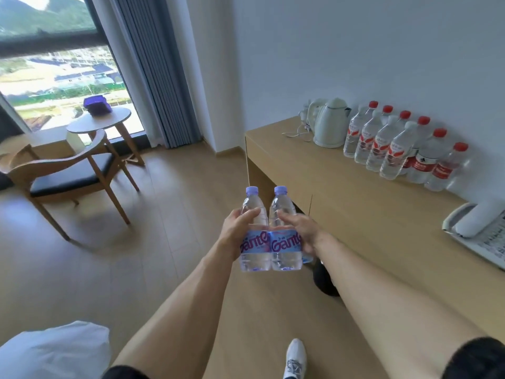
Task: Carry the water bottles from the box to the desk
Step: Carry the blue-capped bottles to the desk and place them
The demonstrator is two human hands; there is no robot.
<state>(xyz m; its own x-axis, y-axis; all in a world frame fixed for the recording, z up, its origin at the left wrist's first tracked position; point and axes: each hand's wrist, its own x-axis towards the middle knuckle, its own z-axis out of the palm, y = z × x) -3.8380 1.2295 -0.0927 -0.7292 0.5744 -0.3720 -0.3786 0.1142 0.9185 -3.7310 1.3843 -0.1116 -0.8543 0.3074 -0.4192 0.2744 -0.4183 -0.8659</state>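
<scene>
Two hands (237, 228) (300, 231) grip upright bottles (269, 242), arms outstretched.

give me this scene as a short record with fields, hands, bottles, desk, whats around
left hand: holds the left purple-cap bottle
right hand: holds the right purple-cap bottle
bottles held: upright, side by side, in the air, not yet over the desk
desk: kettle, rows of red-cap bottles, phone
box: not in view
room: chair, round table, window, curtain
</scene>
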